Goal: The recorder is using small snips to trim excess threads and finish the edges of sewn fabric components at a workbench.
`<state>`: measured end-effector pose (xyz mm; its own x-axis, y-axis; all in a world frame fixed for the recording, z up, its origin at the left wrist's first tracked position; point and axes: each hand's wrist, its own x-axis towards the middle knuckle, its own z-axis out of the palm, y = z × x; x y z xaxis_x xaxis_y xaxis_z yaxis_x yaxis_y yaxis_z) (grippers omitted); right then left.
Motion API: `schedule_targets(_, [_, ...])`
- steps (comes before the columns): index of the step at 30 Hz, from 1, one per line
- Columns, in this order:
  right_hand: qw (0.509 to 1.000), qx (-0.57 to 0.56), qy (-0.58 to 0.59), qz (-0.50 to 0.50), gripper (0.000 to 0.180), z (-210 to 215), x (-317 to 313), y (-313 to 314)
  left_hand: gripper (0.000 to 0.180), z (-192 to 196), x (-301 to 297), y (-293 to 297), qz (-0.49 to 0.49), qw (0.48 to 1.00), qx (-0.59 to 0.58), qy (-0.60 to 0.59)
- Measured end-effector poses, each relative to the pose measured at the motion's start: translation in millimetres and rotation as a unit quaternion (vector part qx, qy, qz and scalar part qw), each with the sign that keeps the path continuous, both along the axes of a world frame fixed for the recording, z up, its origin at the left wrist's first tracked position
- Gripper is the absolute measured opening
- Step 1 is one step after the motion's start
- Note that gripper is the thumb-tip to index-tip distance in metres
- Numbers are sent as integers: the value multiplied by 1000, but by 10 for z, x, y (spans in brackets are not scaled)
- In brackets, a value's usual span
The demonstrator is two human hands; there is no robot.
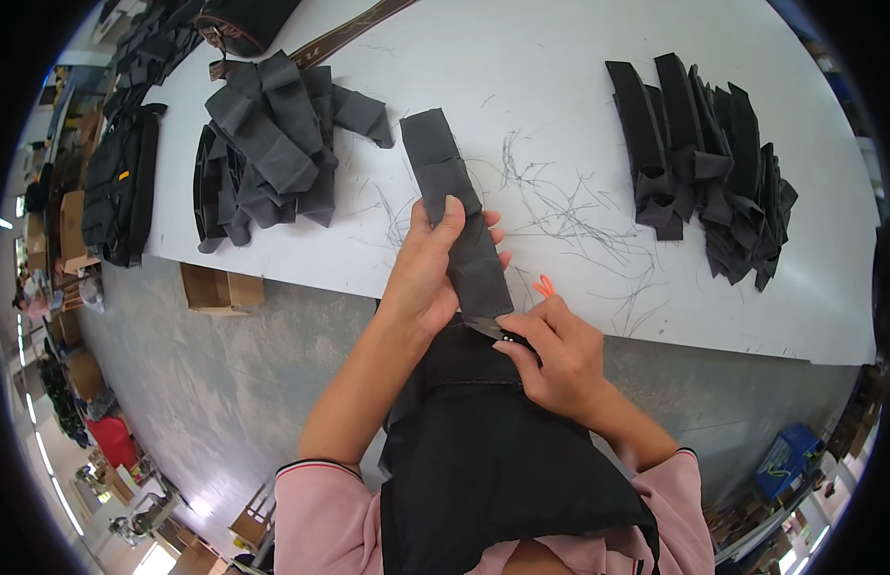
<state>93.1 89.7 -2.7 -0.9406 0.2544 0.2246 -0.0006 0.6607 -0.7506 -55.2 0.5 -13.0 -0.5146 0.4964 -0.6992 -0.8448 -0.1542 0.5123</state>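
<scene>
My left hand (427, 264) grips a dark grey folded fabric strip (433, 144), thumb on top and fingertips showing past its right edge. The strip slants over the table's front edge, its near end toward me. In my right hand (567, 356) is a pair of thread snips (483, 327), pinched between thumb and fingers. Their metal blades lie at the strip's near end; whether they touch the cloth or a thread is too small to tell. An orange loop (545, 286) sticks out above the right hand.
On the white table (541, 67) lie a heap of grey fabric strips (272, 144) at left, another strip pile (694, 163) at right, and loose thread scraps (579, 220) between. A black backpack (124, 182) stands at the left end. Below is an open cardboard box (221, 290).
</scene>
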Motion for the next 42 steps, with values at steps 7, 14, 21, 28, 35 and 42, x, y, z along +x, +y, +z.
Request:
schedule_targets(7, [999,25,-7,19,24,49,-22,-3,28,32,12,12,-13,1000,-5,15])
schedule_targets(14, [999,43,11,21,26,36,-17,12,27,42,23,12,-18,1000,-1,10])
schedule_targets(21, [998,44,33,29,27,-39,68,73,29,-12,-1,-8,-23,999,19,-37])
schedule_targets(28, [961,-242,-40,-129,28,156,-63,199,32,36,11,-6,-41,998,27,-29])
schedule_targets(35, [986,-147,53,56,20,-56,-105,108,31,21,-49,-42,-53,997,53,2])
schedule_targets(42, [991,73,68,90,22,-154,-15,4,37,76,48,25,-64,990,8,129])
